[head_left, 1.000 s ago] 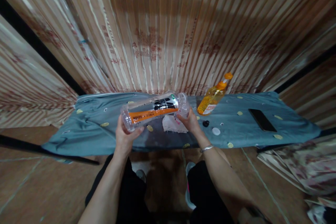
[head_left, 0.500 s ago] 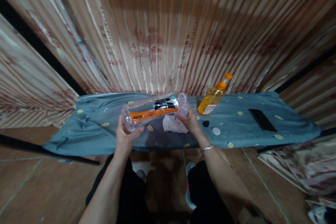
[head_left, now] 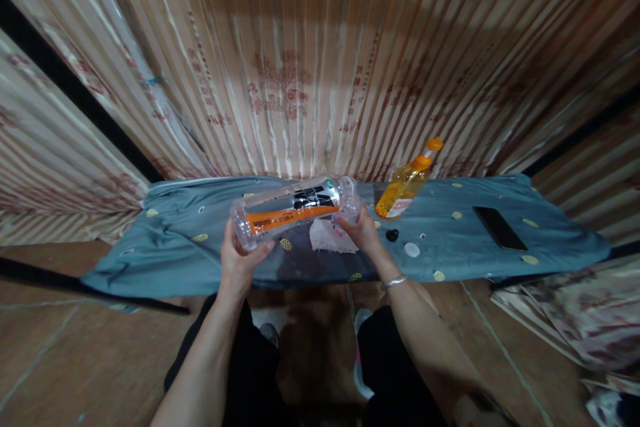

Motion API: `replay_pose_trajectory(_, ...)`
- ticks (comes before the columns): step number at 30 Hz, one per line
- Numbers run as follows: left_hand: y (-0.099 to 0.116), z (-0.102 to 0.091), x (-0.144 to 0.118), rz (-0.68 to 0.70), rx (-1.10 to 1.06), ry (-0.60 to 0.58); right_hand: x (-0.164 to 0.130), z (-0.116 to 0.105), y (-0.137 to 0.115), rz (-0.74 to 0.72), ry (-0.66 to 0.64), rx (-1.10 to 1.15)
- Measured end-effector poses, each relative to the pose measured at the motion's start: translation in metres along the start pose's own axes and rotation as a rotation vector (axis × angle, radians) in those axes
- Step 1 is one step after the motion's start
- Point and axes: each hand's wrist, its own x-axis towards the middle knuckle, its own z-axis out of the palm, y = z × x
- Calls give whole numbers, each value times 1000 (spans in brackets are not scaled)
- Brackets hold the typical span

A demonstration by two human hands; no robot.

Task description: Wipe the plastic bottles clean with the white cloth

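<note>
Here we are at the surface [head_left: 165, 253], draped in blue-green cloth, and all the action sits in the middle: a clear bottle [head_left: 295, 210], lying lengthwise between two hands and, by the look of it, lifted just clear of the cover. The left hand [head_left: 243, 257] cups the left end, its grip spread only as wide as the plastic, thumb along the near side, likely because that broad end needs cradling from below. Across at the other end, the right hand [head_left: 363, 230] has its grip curled in close around the clear plastic there; whether that is all one piece with the bottle, I can't tell from here. One hand per end, so the weight seems shared and the label faces up, in plain sight. Just under the right end lies a white cloth [head_left: 327, 240] with a frayed edge, close enough to be handy. Beside the right hand, a small black piece [head_left: 392, 235] and a white disc [head_left: 412, 250] sit near each other, small things kept within easy reach. Behind them stands a yellow bottle [head_left: 403, 193], orange-topped, and farther right, well apart from it all, lies a phone [head_left: 500, 228], presumably out of harm's way.
</note>
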Motion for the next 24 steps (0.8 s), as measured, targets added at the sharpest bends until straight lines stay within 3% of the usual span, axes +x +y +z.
replay_pose_trajectory(24, 1, 2, 0, -10, -14, 1, 0, 1, 0, 0, 14, -2)
